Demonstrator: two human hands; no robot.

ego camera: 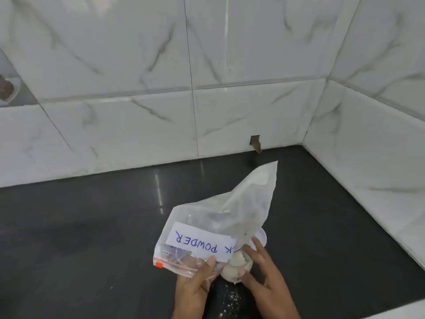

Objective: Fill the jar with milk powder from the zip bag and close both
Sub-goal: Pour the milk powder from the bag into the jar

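Here the left hand (195, 284) pinches the zip bag (241, 203) near its red-striped mouth, which is tipped down at the jar (234, 268). The right hand (264, 277) curls round the jar, which is heaped with white powder and stands near the table's (92, 226) front edge. Spilled grains (230, 295) dot the table between the wrists.

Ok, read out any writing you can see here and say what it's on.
"POWDER": blue handwriting on the white label of the zip bag, upside down in view.
"K": same label; rest of that word out of sight.
Marks by the zip strip: too blurred to read.
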